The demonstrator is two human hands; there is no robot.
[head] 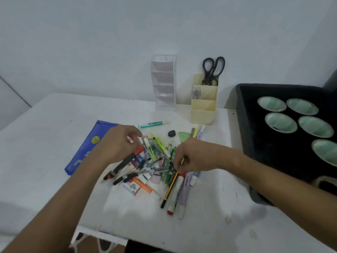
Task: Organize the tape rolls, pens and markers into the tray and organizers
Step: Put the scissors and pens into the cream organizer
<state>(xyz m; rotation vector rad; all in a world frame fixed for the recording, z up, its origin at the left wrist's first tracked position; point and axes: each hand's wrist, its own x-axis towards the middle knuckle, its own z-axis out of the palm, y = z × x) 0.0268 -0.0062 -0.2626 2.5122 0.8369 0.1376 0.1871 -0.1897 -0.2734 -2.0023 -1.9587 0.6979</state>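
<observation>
Taking the pile of pens point(155, 161) as our landmark, our left hand point(116, 143) covers its left edge, fingers curled on a red-capped marker point(125, 160). At its right edge our right hand point(193, 156) pinches a yellow-black pencil point(172, 183), long axis running toward us; the cream organizer point(203, 106) stands beyond.

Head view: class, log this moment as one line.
left hand: grips red-capped marker | right hand: pinches yellow-black pencil | tray: five tape rolls
</observation>
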